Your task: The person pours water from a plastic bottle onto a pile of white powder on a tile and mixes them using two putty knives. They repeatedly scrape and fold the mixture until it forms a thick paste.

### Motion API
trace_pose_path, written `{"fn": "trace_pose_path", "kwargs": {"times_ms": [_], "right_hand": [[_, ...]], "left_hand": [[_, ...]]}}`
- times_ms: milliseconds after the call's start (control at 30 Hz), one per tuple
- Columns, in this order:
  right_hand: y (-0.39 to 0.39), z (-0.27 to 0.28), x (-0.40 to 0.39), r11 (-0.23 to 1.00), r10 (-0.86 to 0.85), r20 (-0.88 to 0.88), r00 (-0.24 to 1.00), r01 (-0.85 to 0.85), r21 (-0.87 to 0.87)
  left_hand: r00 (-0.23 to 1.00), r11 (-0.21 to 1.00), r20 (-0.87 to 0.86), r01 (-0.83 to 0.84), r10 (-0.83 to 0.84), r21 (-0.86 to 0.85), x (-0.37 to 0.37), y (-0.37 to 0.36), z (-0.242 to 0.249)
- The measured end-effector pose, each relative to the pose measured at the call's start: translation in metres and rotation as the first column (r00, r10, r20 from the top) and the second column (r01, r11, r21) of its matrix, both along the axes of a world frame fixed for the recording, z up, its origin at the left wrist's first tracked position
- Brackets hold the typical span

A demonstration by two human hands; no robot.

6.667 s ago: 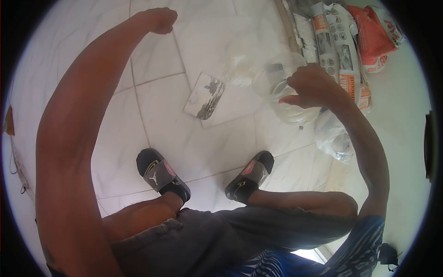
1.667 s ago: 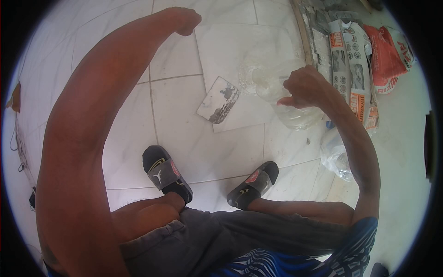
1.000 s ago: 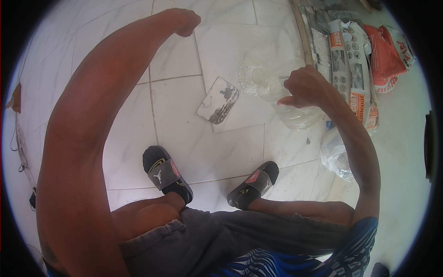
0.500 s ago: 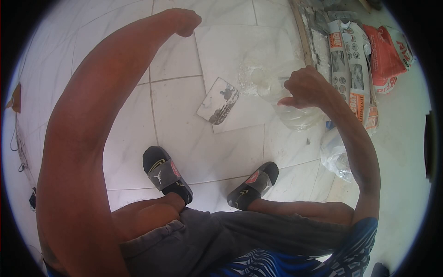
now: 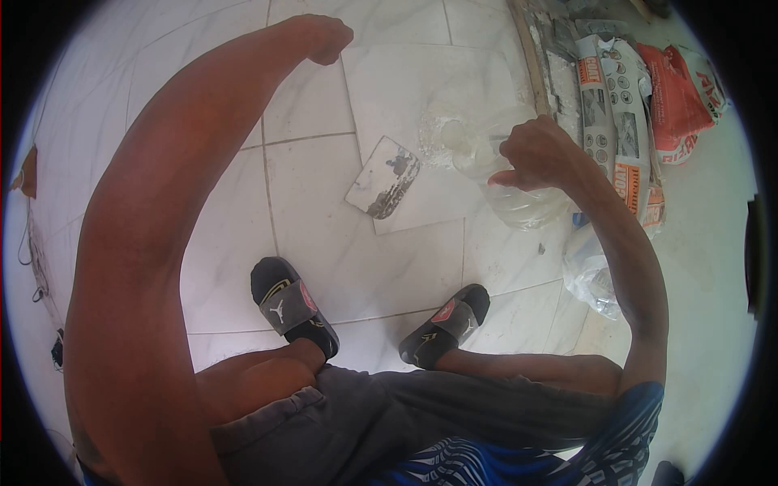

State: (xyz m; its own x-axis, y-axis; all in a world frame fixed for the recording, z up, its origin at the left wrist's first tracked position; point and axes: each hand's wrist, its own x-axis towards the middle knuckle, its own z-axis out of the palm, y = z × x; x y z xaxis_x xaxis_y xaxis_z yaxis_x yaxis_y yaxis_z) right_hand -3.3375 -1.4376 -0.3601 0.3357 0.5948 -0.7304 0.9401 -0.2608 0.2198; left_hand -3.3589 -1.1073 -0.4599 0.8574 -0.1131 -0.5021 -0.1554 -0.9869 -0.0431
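Observation:
My left hand (image 5: pixel 331 40) is held out far ahead over the white floor tiles, closed in a fist, with no object showing from it. My right hand (image 5: pixel 536 154) has its fingers curled in and its thumb stuck out to the left. It overlaps a clear plastic bag (image 5: pixel 527 209) whose pale contents show through. White powder (image 5: pixel 442 134) is scattered on the tile beside that bag. Between my hands, nearer the middle, lies a flat whitish rectangular piece (image 5: pixel 383 178) with dark worn patches.
Printed coating bags (image 5: pixel 628 113) and a red sack (image 5: pixel 674 105) are piled at the right, beside a long wooden strip (image 5: pixel 531 57). Another plastic bag (image 5: pixel 592 271) sits by my right forearm. My feet, in dark slides (image 5: pixel 292 306), stand on the tiles (image 5: pixel 340 259).

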Motion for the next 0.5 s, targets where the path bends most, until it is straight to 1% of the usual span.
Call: {"fn": "trace_pose_path", "kwargs": {"times_ms": [233,333,433,500], "right_hand": [[-0.003,0.0,0.001,0.999,0.031,0.0,1.0,-0.031,0.034],[-0.014,0.0,0.007,0.991,0.018,-0.02,1.0,-0.015,0.135],[-0.012,0.015,0.007,0.993,-0.034,0.015,0.999,0.032,0.117],[-0.014,0.022,0.011,0.989,-0.077,0.003,0.997,0.076,0.123]], "left_hand": [[1.0,1.0,-0.009,0.006,-0.006,0.005,0.001,0.0,0.001],[1.0,1.0,0.0,0.001,-0.001,0.005,0.0,0.0,0.001],[1.0,1.0,-0.019,0.001,-0.001,0.006,-0.001,-0.003,0.007],[1.0,1.0,0.009,0.002,-0.002,-0.007,-0.001,0.0,0.0]]}}
